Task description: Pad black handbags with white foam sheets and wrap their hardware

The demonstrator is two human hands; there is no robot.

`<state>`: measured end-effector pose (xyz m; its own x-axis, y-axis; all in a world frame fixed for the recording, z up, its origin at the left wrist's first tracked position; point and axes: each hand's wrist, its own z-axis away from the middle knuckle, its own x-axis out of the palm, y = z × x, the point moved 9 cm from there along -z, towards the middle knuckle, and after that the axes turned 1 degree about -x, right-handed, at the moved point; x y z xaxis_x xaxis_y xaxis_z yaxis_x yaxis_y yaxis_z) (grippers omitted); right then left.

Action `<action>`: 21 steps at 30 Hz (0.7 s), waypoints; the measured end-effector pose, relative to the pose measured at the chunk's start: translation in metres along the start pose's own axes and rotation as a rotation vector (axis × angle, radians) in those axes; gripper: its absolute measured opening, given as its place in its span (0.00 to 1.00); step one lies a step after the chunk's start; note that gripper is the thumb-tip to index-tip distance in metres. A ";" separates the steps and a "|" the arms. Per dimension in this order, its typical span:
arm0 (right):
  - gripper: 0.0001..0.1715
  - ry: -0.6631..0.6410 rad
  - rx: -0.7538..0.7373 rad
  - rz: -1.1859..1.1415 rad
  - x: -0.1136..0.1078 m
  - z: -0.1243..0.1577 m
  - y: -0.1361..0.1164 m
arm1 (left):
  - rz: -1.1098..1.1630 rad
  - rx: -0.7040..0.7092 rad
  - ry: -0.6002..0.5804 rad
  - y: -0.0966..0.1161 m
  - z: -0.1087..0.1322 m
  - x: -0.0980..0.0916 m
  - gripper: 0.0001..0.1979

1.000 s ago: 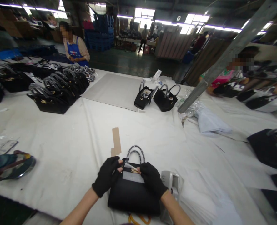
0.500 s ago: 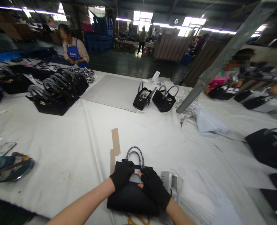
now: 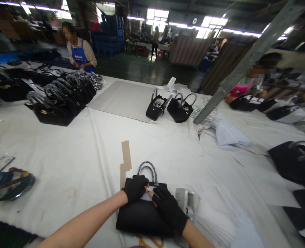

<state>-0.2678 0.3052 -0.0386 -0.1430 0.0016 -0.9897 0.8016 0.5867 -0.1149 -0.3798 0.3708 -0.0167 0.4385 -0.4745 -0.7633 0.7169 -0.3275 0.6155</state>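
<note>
A black handbag lies before me at the table's near edge, its wrapped handles pointing away. Both my hands wear black gloves with bare fingertips. On the bag's upper part, my left hand has its fingers bent and drawn together over a pale grey patch. Close beside it, my right hand rests across the bag's right side, thumb and fingers pinched at the same patch. The fingertips nearly meet; whatever small thing is between them is too small to name.
To the right of the bag stands a grey-white device. An iron lies far left. Brown cardboard strips, two black bags and a row of handbags are beyond. A slanted metal post rises at right; co-workers stand around.
My fingertips have come closer together over the pale patch, the left fingers shifting slightly inward. The bag stays in nearly the same place; the view has shifted slightly.
</note>
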 end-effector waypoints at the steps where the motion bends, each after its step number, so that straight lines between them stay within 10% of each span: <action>1: 0.24 0.010 -0.001 0.007 0.001 0.002 0.001 | -0.002 0.011 -0.003 0.002 0.001 0.000 0.07; 15: 0.18 0.046 0.050 0.087 0.004 -0.001 0.009 | -0.091 0.189 -0.036 0.020 0.015 -0.003 0.15; 21: 0.18 0.147 0.091 0.038 0.006 0.004 0.011 | -0.230 0.139 0.008 0.007 0.024 0.029 0.16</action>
<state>-0.2582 0.3084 -0.0465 -0.1900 0.1448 -0.9710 0.8564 0.5080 -0.0918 -0.3749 0.3347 -0.0300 0.2771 -0.3680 -0.8875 0.7172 -0.5355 0.4460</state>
